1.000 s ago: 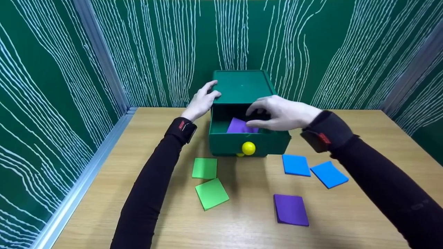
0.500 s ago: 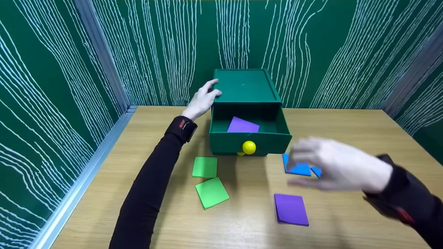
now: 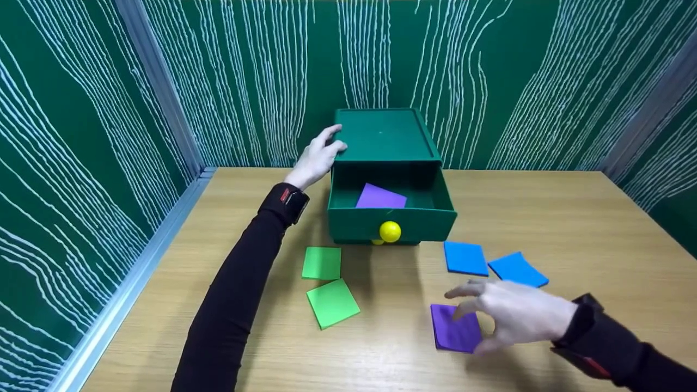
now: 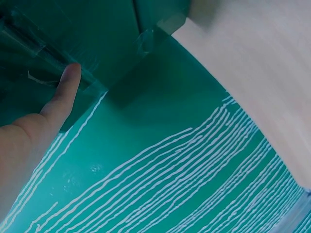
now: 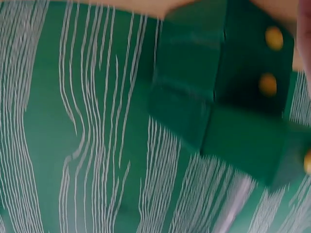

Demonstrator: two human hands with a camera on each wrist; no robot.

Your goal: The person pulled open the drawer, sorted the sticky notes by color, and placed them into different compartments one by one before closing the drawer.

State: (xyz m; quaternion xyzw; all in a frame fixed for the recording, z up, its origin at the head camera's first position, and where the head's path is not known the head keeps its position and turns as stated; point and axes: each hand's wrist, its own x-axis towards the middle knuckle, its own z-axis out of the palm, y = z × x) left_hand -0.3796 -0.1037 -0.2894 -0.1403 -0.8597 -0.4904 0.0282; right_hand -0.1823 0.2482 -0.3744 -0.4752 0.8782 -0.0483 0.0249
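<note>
A green drawer cabinet (image 3: 381, 136) stands at the back of the table. Its top drawer (image 3: 392, 224), with a yellow knob (image 3: 390, 231), is pulled out, and a purple sticky-note pad (image 3: 380, 197) lies inside. My left hand (image 3: 316, 158) rests on the cabinet's upper left edge; one finger (image 4: 68, 87) touches the side in the left wrist view. My right hand (image 3: 512, 310) is over the right part of another purple sticky-note pad (image 3: 454, 329), fingers spread and slightly bent. Whether it touches the pad I cannot tell.
Two green sticky-note pads (image 3: 333, 303) lie on the table (image 3: 392, 370) in front of the cabinet's left side. Two blue sticky-note pads (image 3: 466, 258) lie to the right, one partly behind my right hand. Green walls (image 3: 261, 81) with white wavy lines enclose the table.
My right hand has left the drawer, where the purple pad stays, and moved down and right to the purple pad on the table. My left hand has stayed on the cabinet.
</note>
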